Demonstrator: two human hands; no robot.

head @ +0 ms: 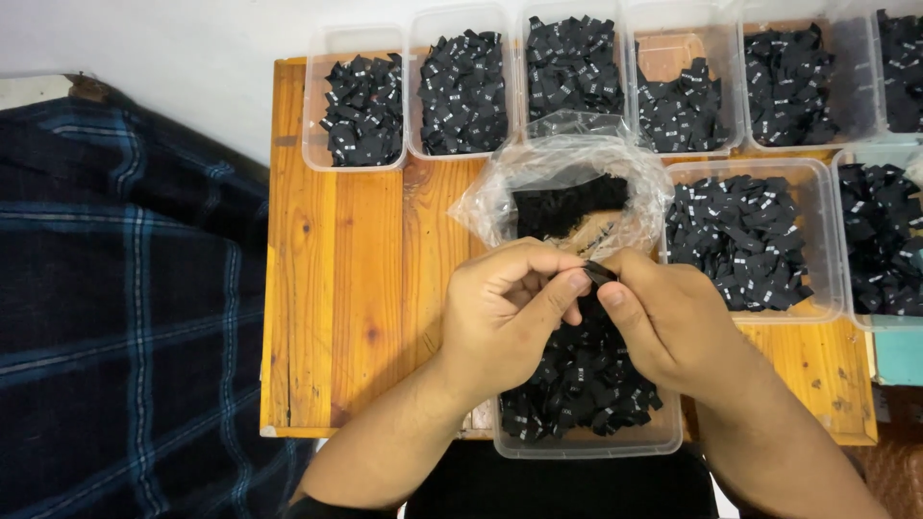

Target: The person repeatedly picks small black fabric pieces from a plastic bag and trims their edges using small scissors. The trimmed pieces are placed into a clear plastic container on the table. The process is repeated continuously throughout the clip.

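bag (562, 183) behind hands (tubs (365, 96) beyond), tub (582, 437) below, all on table (336, 288)

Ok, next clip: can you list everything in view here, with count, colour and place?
Clear plastic tubs: nine, all holding small black fabric tags; six in a row along the far edge, two at the right, one at the near edge under the hands.
Clear plastic bag: one, crumpled and open, with black tags inside, mid-table behind the hands.
Small black tag: one, pinched between both hands.
Wooden table: one, orange-brown planks, centre.
Plaid cloth: one, dark blue with lighter stripes, left of the table.
Left hand: bare, fingertips on the tag.
Right hand: bare, thumb and fingers on the same tag.
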